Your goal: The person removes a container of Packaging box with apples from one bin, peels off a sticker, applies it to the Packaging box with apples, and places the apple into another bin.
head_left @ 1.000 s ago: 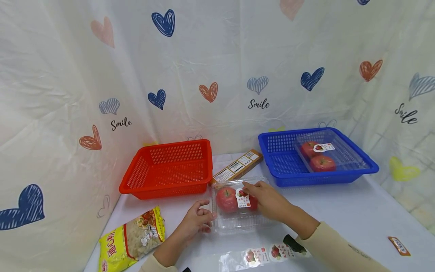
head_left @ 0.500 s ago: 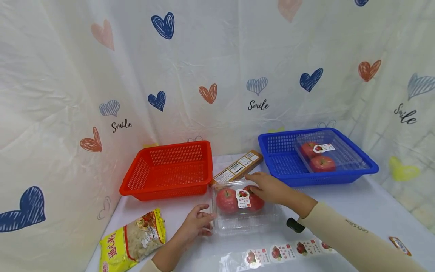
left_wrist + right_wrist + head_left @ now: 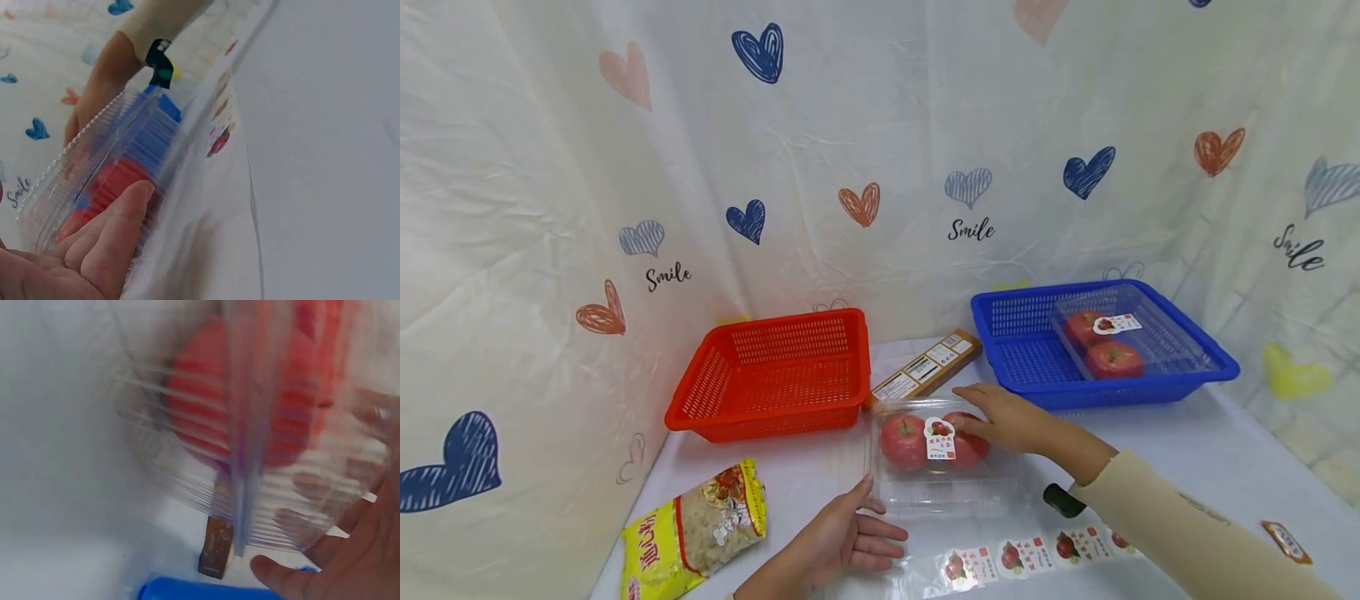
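Observation:
A clear plastic clamshell box (image 3: 925, 492) holding two red apples (image 3: 903, 442) lies in the middle of the table. Its lid bears a white label (image 3: 941, 442) with an apple print. My left hand (image 3: 853, 537) is by the near left corner, fingers straight and pointing right; in the left wrist view they reach along the box's side. My right hand (image 3: 1011, 421) lies at the box's far right corner, thumb over the right apple, index finger extended past the far edge. In the right wrist view, parts of its fingers (image 3: 350, 534) show beside and through the plastic.
A red basket (image 3: 775, 408) stands at the back left. The blue basket (image 3: 1120, 387), back right, holds another labelled apple box (image 3: 1172, 354). Between them lies a long brown carton (image 3: 925, 368). A yellow food bag (image 3: 696, 529), a label strip (image 3: 1022, 558) and a small orange-edged tag (image 3: 1287, 542) are nearer.
My right hand has left the label and moved to the box's far right side. My left hand has straightened its fingers and shifted nearer and to the right.

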`<state>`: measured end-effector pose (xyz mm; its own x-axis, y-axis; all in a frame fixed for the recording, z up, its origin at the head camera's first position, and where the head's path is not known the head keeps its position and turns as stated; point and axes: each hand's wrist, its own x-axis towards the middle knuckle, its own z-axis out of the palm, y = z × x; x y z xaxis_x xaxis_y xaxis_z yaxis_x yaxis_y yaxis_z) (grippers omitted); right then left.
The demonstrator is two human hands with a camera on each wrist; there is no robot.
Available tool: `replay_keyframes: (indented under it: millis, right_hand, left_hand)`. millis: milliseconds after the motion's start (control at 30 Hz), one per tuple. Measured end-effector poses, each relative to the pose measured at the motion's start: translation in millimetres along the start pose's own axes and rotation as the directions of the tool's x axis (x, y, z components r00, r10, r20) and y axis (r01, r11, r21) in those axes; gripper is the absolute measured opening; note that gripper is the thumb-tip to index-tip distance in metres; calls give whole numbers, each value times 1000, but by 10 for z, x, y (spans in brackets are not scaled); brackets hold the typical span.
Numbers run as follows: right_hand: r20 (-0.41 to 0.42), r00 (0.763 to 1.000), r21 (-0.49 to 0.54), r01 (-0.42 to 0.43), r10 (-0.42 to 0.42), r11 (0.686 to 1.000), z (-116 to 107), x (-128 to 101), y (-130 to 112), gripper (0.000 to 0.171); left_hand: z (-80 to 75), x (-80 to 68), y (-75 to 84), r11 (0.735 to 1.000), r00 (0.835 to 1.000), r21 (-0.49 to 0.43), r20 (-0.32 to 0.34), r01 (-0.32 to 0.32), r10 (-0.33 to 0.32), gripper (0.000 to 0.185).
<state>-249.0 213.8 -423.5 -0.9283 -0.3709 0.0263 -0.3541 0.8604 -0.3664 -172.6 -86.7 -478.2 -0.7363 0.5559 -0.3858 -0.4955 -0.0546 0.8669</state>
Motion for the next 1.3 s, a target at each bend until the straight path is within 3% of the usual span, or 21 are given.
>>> replay_keyframes:
  millis: [267,533,733,833,933,1067,1200,1300]
  right_hand:
    - [46,992,26,-116,114,993,-66,-213,80,68]
    - [26,993,47,-113,112,992,-109,-367,146,70]
    - [56,991,68,-129,125,989,-115,-432,175,77]
    - [114,979,141,-186,171,972,-104,-464,158,80]
    - [176,963,257,-246,205,935,-58,-496,142,70]
    - [212,962,395,-246,172,885,3,-543,137,60]
    - [200,968,438,-225,150,870,18,-568,148,73]
    - [177,971,423,-221,159,879,22,-568,164,78]
  left_hand:
    - [-39,53,65,995,993,-88,-107,-50,41,69]
    - [59,160,98,981,984,-115,-106,-155,143,70]
    - [255,272,85,991,990,-73,-100,-111,103,85]
    - [342,335,95,992,994,-94,-85,-82,74,92]
    - [401,390,119,990,993,-116,-95,-80,69,93]
    - [438,448,139,989,987,-105,-133,-106,91,93]
    - [437,499,142,989,981,-86,-162,-119,104,93]
    - [432,526,165,991,978,-64,-183,-117,103,94]
